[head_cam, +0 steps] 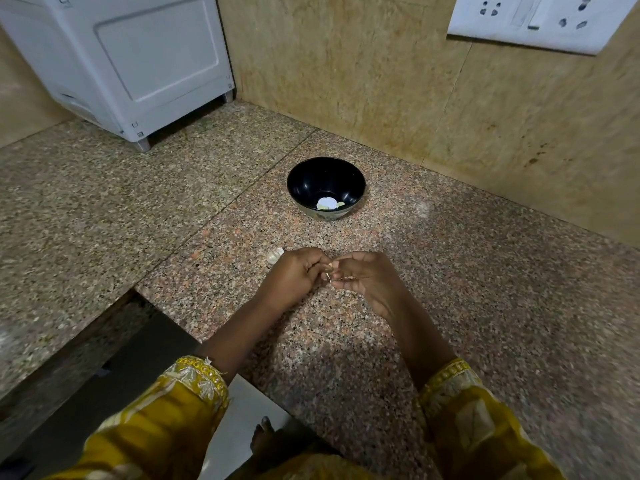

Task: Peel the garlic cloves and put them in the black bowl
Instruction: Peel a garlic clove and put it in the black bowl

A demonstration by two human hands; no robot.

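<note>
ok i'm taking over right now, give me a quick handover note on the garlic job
Left hand and right hand: both pinch one garlic clove between them, mid-peel, above the counter.
Black bowl stands upright beyond the hands; a few pale garlic pieces lie in it.
More garlic lies on the counter by the left hand.
To do: finish this clove, drop it in the bowl, then peel the rest.

White appliance (114,60) on the speckled granite counter (485,306), white socket panel (540,19) on the tan wall (346,64).
</note>
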